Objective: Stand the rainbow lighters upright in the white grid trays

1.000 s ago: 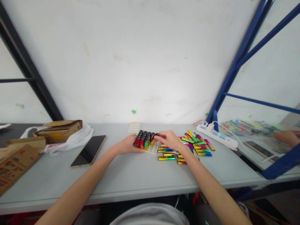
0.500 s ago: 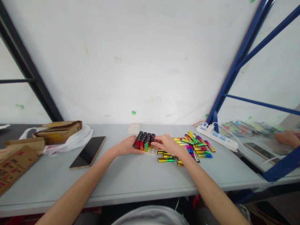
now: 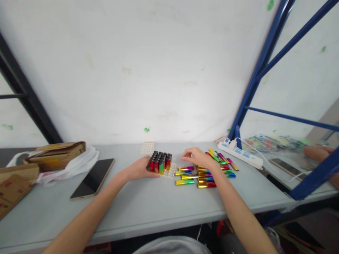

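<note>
With the tray [image 3: 170,172] taken as the clock's centre, standing lighters [image 3: 160,163] are being held upright in its left part, their dark ends being turned up, while bare pockets are being shown toward 3 o'clock. The tray is being rested on the grey table [image 3: 148,208].

From 9 o'clock, the tray is being clasped at its side by the left hand [image 3: 140,168]; the hand is being kept about half open, its thumb being laid along the near side and its fingers being bent around the far side.

Between 2 and 3 o'clock, the right hand [image 3: 197,156] is being held with loosely curled fingers, thumb near the fingertips; whether anything is being gripped cannot be told. Beneath and beside it, loose lighters [image 3: 185,177] are being spread flat toward 3 o'clock, some of them being hidden by the forearm.

At 11 o'clock a spare tray [image 3: 147,147] is being seen near the wall [image 3: 169,88]. Farther toward 9 o'clock, a phone [image 3: 92,178] is being passed by the left forearm, and a box [image 3: 57,155] is being shown beside a white bag [image 3: 76,162]. Between 2 and 3 o'clock, well apart, a power strip [image 3: 239,154] is being occupied by a plug [image 3: 233,144].
</note>
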Available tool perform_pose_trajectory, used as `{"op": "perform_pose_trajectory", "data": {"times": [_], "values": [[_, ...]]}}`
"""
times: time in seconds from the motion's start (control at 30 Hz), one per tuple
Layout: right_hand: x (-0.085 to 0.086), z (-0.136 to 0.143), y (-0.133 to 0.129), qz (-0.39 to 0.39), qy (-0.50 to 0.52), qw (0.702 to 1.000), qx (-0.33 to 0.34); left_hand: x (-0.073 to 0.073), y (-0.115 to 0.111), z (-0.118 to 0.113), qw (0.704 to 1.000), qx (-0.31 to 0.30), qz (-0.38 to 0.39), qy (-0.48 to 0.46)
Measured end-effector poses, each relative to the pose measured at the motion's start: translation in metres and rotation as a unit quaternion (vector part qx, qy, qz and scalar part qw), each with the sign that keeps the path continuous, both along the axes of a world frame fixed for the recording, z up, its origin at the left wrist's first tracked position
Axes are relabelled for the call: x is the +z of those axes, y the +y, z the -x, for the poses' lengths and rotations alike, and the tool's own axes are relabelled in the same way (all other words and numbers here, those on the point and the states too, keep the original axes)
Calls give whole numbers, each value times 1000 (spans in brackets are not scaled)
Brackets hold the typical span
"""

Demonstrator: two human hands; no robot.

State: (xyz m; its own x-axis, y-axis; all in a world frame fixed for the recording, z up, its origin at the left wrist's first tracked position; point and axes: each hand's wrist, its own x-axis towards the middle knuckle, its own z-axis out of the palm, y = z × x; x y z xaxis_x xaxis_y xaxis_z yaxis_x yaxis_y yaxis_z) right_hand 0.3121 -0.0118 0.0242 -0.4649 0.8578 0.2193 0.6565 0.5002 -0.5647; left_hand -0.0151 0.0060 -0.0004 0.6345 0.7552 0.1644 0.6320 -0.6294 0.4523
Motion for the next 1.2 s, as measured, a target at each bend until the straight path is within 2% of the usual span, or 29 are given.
{"op": "perform_pose_trajectory", "data": {"times": [0.1,0.17,0.3,0.43,0.6,0.77,0.83,0.9,0.97,1.07,1.13,1.2], "values": [[-1,-15,3,88,-39,995,19,1,0,0,1000,6,-1,10],[1,-20,2,113,-50,992,32,0,0,0,1000,13,-2,15],[6,-25,-2,99,-43,993,45,-1,0,0,1000,12,0,3],[0,-30,1,118,-83,989,25,-1,0,-1,1000,13,2,1],[-7,-27,5,63,-123,990,1,1,-2,-1,1000,23,0,9],[0,-24,7,-8,12,1000,-8,2,-3,-2,1000,17,-5,2],[1,-21,10,-40,90,995,-23,1,-2,-1,1000,18,-7,4],[0,-13,14,-40,183,982,-41,0,-1,-1,1000,18,-6,8],[-3,-3,15,4,299,953,-47,0,0,0,1000,18,-6,14],[-8,15,14,113,460,880,-25,0,1,0,1000,19,-2,19],[-11,24,13,165,511,844,-18,0,1,0,1000,13,1,18],[-14,30,12,181,525,832,-19,0,1,0,1000,5,0,12]]}}
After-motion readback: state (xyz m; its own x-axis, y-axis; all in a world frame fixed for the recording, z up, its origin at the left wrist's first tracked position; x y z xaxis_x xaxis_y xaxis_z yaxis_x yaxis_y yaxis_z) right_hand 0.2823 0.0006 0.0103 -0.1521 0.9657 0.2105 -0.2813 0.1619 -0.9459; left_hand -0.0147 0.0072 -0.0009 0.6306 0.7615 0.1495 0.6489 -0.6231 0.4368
